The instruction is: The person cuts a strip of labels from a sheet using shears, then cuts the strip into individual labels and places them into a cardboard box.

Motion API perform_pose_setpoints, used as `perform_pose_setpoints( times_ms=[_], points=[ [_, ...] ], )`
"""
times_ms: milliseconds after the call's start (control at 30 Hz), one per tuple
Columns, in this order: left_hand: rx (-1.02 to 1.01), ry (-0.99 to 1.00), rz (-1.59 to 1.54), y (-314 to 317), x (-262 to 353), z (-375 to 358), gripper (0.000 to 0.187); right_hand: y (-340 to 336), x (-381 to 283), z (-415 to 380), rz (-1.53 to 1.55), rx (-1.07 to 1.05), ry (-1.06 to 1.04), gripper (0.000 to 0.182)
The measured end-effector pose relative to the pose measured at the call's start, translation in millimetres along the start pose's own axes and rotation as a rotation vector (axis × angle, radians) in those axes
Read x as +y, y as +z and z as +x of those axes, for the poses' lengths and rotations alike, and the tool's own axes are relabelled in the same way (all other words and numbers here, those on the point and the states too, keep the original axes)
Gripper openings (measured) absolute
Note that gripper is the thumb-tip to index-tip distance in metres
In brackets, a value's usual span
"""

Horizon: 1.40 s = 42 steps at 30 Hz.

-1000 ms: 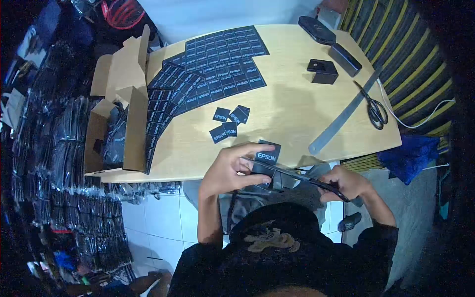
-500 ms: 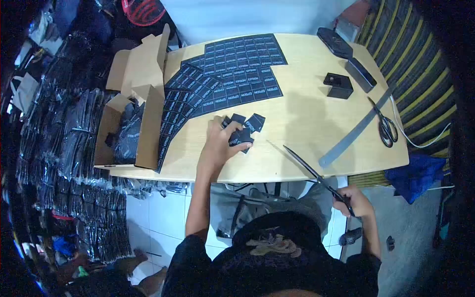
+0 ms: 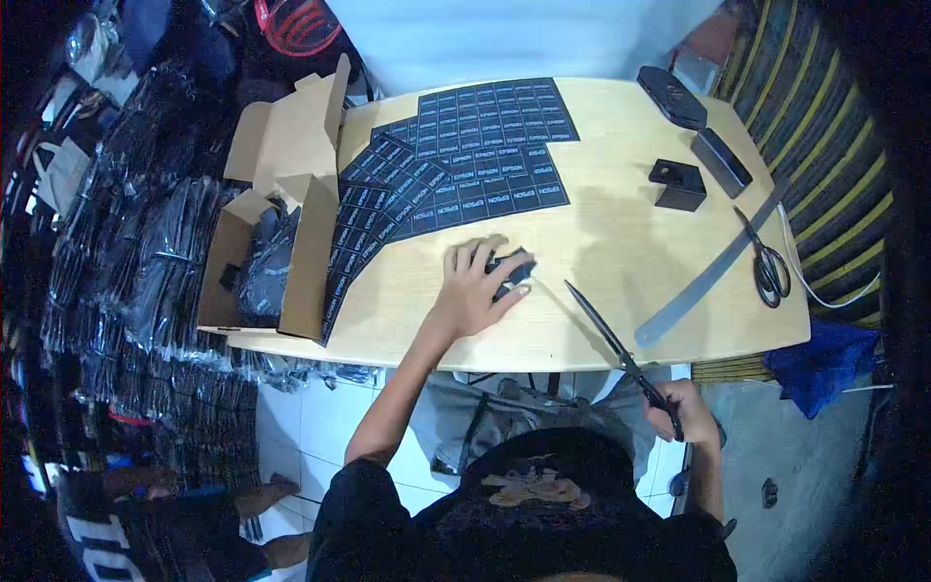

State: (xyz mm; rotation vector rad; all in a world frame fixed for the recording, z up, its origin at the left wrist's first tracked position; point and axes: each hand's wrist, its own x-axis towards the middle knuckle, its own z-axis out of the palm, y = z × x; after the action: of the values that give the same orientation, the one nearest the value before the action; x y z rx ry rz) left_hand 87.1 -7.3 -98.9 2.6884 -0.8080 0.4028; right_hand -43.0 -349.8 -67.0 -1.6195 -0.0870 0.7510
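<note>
My left hand (image 3: 475, 289) rests on the table with its fingers curled round several small black label pieces (image 3: 514, 268), partly hidden under the fingers. In my right hand (image 3: 682, 412) are the handles of large black scissors (image 3: 621, 351), whose blades point up and left over the table's front edge. The blades look nearly closed. Beyond my left hand lie black sheets printed with rows of EPSON labels (image 3: 495, 121), overlapping one another.
An open cardboard box (image 3: 310, 257) with dark pieces inside stands at the left. On the right are a metal ruler (image 3: 698, 286), another pair of scissors (image 3: 772, 276), a black holder (image 3: 679, 184) and black cases (image 3: 722, 163). A person's legs (image 3: 262, 498) show at lower left.
My left hand has moved right over the small pieces and drawn them together under its fingers. The view has shifted slightly. My right hand still holds the scissors.
</note>
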Motion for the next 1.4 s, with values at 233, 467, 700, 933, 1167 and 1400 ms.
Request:
perform_pose_setpoints(
  times_ms=[233,467,700,933,1167,1400],
  points=[
    [0.047,-0.036,-0.208,-3,0,-1,0.017,16,18,19,-0.033,0.032,-0.191,0.028],
    [0.154,-0.026,-0.269,5,-5,-3,0.019,35,16,31,0.093,0.024,-0.235,0.025],
    [0.199,-0.319,-0.479,-27,-2,-17,0.021,49,15,41,0.181,0.042,-0.158,0.028],
    [0.541,-0.418,0.152,-157,-95,-56,0.021,50,6,44,-0.011,0.106,-0.207,0.022],
    [-0.152,-1.189,0.495,-188,-226,-121,0.066,56,-15,69,-0.394,0.467,-0.387,0.021],
    [0.349,-0.617,0.344,-160,-106,-107,0.062,65,-15,113,-0.252,0.818,-0.554,0.016]
  ],
)
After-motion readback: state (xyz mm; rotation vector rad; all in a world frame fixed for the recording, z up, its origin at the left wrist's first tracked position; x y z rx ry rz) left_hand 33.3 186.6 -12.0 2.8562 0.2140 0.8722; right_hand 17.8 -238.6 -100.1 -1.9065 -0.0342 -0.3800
